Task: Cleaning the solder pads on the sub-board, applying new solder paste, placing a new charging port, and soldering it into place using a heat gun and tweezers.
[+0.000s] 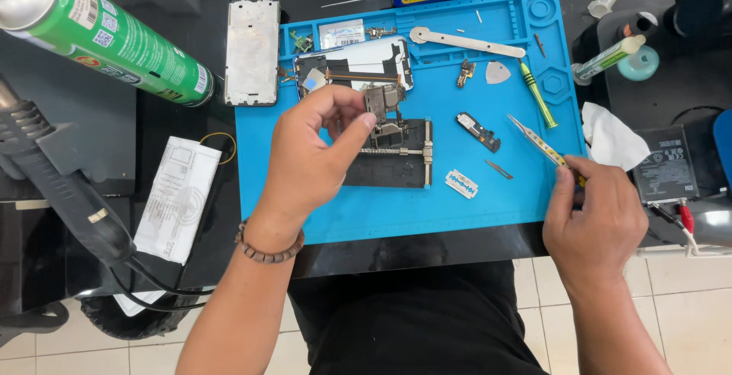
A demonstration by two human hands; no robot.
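Note:
My left hand (316,154) hovers over the blue work mat (473,207), pinching a small circuit board (383,100) between thumb and fingers. Below it a black board holder (396,163) lies on the mat. Behind sits an opened phone body (354,62). My right hand (595,218) rests at the mat's right edge and grips metal tweezers (537,140) whose tips point up-left. A razor blade (461,183) and a small black part (478,131) lie between my hands.
A phone frame (252,51) lies left of the mat, beside a green spray can (114,39). A hot-air handle (61,184) and paper (177,196) are at left. Green screwdriver (537,94), pick (498,72), white tissue (610,138), battery (665,165) and tubes are at right.

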